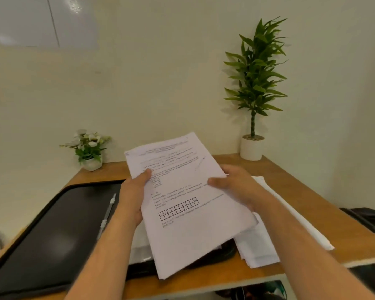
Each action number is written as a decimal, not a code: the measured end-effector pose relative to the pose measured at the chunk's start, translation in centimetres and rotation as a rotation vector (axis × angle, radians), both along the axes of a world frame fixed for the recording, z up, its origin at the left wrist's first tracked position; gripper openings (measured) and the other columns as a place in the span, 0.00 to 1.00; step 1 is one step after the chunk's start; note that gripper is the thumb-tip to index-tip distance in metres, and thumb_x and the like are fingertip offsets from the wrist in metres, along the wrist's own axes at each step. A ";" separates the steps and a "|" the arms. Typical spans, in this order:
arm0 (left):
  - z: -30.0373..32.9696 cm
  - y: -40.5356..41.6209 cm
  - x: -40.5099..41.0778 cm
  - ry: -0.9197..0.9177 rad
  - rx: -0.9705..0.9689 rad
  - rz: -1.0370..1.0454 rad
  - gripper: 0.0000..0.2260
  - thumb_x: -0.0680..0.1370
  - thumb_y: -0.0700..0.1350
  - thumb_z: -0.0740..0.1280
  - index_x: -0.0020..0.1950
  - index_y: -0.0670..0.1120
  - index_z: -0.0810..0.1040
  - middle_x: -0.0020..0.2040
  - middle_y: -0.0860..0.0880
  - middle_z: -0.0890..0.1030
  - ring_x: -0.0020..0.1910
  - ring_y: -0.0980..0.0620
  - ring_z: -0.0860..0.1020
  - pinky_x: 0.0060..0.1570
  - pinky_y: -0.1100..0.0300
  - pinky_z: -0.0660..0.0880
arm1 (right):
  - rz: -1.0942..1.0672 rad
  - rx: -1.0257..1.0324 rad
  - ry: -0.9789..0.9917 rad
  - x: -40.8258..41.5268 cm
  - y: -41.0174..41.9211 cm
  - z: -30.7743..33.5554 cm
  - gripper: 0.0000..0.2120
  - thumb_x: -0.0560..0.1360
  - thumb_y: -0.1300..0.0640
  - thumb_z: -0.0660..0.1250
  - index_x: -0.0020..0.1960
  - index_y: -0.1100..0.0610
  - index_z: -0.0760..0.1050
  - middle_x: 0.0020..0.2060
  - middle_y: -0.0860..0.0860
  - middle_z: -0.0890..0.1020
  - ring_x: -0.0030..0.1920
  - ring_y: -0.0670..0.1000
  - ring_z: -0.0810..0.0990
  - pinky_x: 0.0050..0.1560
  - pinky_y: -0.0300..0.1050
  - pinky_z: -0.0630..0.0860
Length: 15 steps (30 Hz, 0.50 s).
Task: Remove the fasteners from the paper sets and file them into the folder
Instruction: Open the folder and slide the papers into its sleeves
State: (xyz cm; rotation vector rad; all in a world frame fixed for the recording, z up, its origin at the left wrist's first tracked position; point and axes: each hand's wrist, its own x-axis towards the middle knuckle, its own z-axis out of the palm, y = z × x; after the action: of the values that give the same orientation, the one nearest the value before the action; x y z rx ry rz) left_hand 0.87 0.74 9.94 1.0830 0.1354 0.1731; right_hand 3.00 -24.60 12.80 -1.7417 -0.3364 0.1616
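Note:
I hold a set of printed white sheets (188, 204) lifted above the wooden desk (290, 185), tilted toward me. My left hand (134, 191) grips its left edge, thumb on the printed face. My right hand (236, 187) grips the right edge, thumb on top and fingers hidden underneath. No fastener is visible on the set. A black folder (52, 230) lies open on the desk at the left, with a white clip bar (107, 213) along its spine. Its right half is mostly hidden under the held sheets.
More white papers (268, 241) lie on the desk at the right, under my right forearm. A small flower pot (89, 148) stands at the back left and a tall plant in a white pot (252, 146) at the back right. A dark bag (368, 219) sits beyond the right edge.

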 end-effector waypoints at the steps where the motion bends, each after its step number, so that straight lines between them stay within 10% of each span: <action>1: -0.3 0.3 -0.7 0.030 -0.029 -0.023 0.14 0.83 0.47 0.64 0.67 0.44 0.78 0.58 0.42 0.85 0.57 0.39 0.83 0.61 0.39 0.76 | -0.029 0.034 0.015 -0.8 0.7 -1.0 0.12 0.76 0.63 0.71 0.59 0.55 0.80 0.49 0.49 0.87 0.47 0.51 0.87 0.45 0.45 0.83; 6: -3.5 1.8 -4.6 0.104 -0.132 -0.100 0.19 0.83 0.55 0.60 0.65 0.46 0.80 0.58 0.39 0.84 0.50 0.40 0.85 0.46 0.47 0.80 | -0.131 0.134 0.049 -2.9 3.8 -5.5 0.13 0.75 0.63 0.73 0.59 0.55 0.80 0.51 0.50 0.87 0.47 0.51 0.87 0.46 0.47 0.84; 15: -7.1 4.0 -4.2 0.220 -0.156 -0.038 0.15 0.83 0.41 0.61 0.69 0.50 0.75 0.61 0.40 0.83 0.60 0.33 0.80 0.63 0.31 0.72 | -0.239 0.082 -0.032 -4.7 5.9 -10.1 0.15 0.76 0.56 0.71 0.61 0.47 0.78 0.55 0.43 0.84 0.51 0.45 0.84 0.51 0.45 0.83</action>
State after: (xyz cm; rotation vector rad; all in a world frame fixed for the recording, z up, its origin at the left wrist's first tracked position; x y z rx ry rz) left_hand -3.37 4.69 2.88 0.9459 0.3208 0.0080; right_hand -1.75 -18.72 2.70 -1.6900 -0.1532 -0.0524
